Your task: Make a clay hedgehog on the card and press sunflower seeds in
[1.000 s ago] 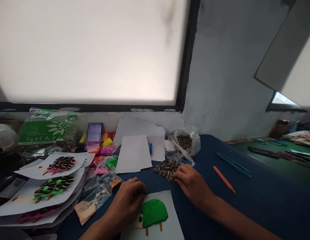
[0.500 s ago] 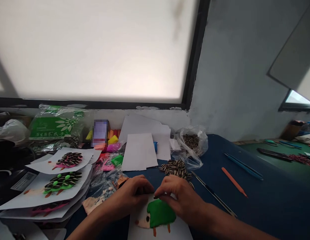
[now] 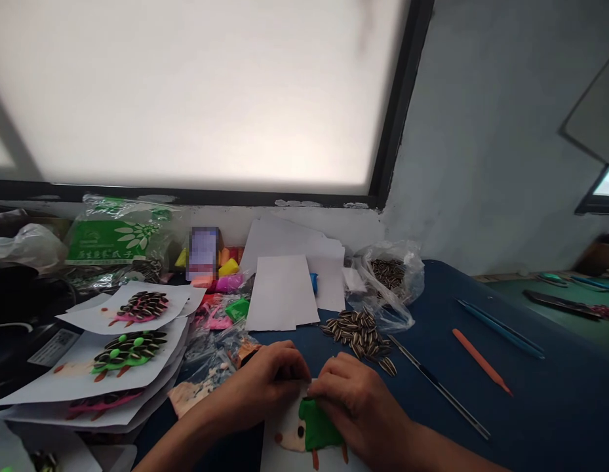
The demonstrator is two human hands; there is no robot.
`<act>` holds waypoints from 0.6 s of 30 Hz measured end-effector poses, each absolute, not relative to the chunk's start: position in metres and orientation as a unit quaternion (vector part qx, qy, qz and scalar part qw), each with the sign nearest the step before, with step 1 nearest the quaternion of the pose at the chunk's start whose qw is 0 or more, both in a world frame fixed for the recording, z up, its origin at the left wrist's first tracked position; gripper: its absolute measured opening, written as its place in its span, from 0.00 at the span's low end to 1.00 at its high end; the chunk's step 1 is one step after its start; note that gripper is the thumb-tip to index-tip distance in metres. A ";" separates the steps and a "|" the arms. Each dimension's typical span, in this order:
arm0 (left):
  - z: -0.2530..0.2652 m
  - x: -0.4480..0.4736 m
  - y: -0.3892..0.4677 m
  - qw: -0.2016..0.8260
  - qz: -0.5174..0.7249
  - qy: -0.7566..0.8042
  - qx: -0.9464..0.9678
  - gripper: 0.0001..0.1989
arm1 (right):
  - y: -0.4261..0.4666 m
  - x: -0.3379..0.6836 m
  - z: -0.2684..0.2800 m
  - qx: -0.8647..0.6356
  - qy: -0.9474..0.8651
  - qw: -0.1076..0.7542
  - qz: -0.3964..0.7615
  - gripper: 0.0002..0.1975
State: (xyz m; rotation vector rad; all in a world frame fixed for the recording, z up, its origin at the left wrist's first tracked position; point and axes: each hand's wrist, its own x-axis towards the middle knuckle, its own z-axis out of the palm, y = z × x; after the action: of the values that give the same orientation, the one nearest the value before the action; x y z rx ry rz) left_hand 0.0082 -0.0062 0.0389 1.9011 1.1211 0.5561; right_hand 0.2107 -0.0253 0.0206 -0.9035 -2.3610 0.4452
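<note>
A clay hedgehog picture lies in front of me, with a green clay body [image 3: 320, 426], a pale face, a dark eye and brown legs on white paper [image 3: 284, 459]. Over the body's upper edge, my right hand [image 3: 351, 400] pinches a dark sunflower seed, mostly hidden by the fingertips. At the paper's top edge, my left hand [image 3: 277, 373] is closed with its fingers curled; what it holds, if anything, is hidden. Just beyond my hands lies a loose pile of striped sunflower seeds [image 3: 358, 331].
Finished hedgehog sheets [image 3: 19, 387] are stacked at left. Bright clay packets [image 3: 238, 308] and blank white paper [image 3: 279, 295] lie at the back, beside a plastic bag of seeds [image 3: 387, 275]. Tweezers [image 3: 442, 387], an orange tool [image 3: 481, 360] and a blue tool [image 3: 501, 328] lie at right.
My right hand has come down onto the green body's upper edge, covering more of it. The view has shifted slightly, uncovering more of the seed pile. My left hand stays at the paper's top.
</note>
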 end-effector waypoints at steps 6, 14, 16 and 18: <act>0.034 0.005 -0.003 0.423 0.235 0.439 0.757 0.06 | -0.027 0.209 0.021 -0.336 -0.862 0.329 0.189 0.10; 0.042 0.003 -0.005 0.392 0.295 0.453 0.744 0.13 | -0.023 0.209 0.043 -0.414 -0.753 0.386 0.335 0.07; 0.044 0.006 -0.008 0.369 0.296 0.458 0.752 0.10 | -0.023 0.208 0.045 -0.416 -0.741 0.390 0.355 0.07; 0.042 0.009 -0.009 0.328 0.297 0.459 0.770 0.04 | -0.024 0.208 0.044 -0.420 -0.735 0.387 0.365 0.06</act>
State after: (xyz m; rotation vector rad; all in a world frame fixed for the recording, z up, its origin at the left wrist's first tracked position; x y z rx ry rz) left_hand 0.0092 -0.0090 0.0425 2.0170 1.2024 0.7780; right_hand 0.2077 -0.0235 0.0444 -1.0680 -1.8708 0.9293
